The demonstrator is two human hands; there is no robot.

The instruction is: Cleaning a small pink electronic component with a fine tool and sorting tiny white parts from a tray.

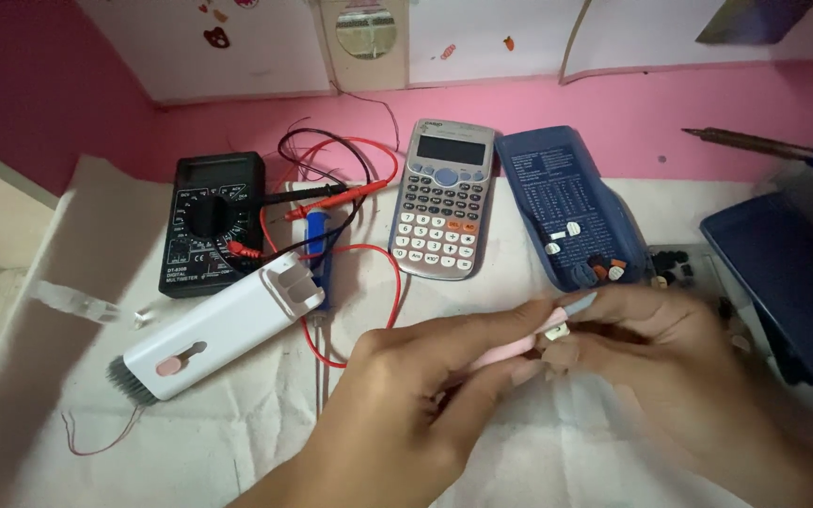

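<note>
The left hand [406, 376] is curled nearly closed, its thumb and fingers pinching a slim pink tool [519, 346] that runs up toward the right. The right hand [651, 343] meets it there, fingers bent and pressed around a small pale part [557, 331] at the tool's tip; what that part is I cannot tell, it is too small and half covered. Both hands hover low over the surface [199, 442], which is spread with a crumpled white cloth.

Taking the grey calculator [444, 199] as the landmark: the hands work just below it and a little to its right. Right beside it on the right lies a blue cover [566, 202] with tiny buttons heaped at its lower end. To its left sits a black multimeter [211, 224], its red and black leads [350, 193] looping between the two. Below and left of the calculator lies a white cleaning brush [223, 334], bristles pointing to the lower left. Far to its right a soldering iron [755, 143] rests pointing left. Behind the calculator rises a pink wall [613, 103].
</note>
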